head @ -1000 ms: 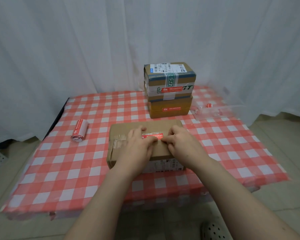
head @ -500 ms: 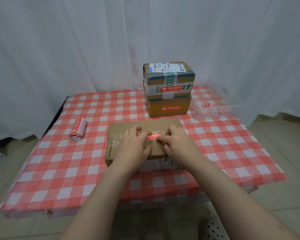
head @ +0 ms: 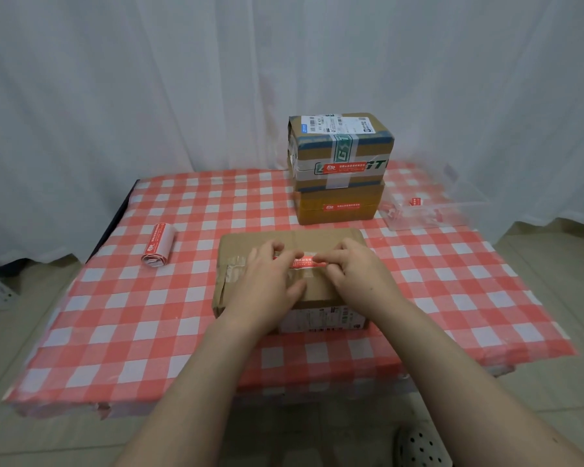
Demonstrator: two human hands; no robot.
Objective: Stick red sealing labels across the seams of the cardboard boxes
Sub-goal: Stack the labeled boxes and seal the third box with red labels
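Three cardboard boxes sit on the desk [head: 115, 315], which is covered with a red-and-white checked cloth. The near box [head: 317, 239] lies flat at the middle, close to the near edge. A red sealing label [head: 305, 261] lies on its top, with a pale strip showing along the label's near side. The left hand [head: 270, 284] rests on the box top with its thumb spread flat. Its grip is apart, the bent fingertips pressing on the label's left end. The right hand [head: 359, 274] has its fingers curled over the label's right end. I cannot tell whether that grip pinches the label or only presses it down. At the far edge, right of centre, the upper box [head: 341, 143] is stacked on the lower box [head: 338, 215]. Each has a red sticker on its front face: the upper sticker [head: 344, 168] and the lower sticker [head: 341, 207]. A label roll [head: 158, 244] lies on its side toward the left edge, well apart from the boxes. A clear tray [head: 452, 214] stands at the far right corner, just beside the stack. It holds small red pieces too blurred to make out. A white curtain [head: 149, 96] hangs behind the desk.
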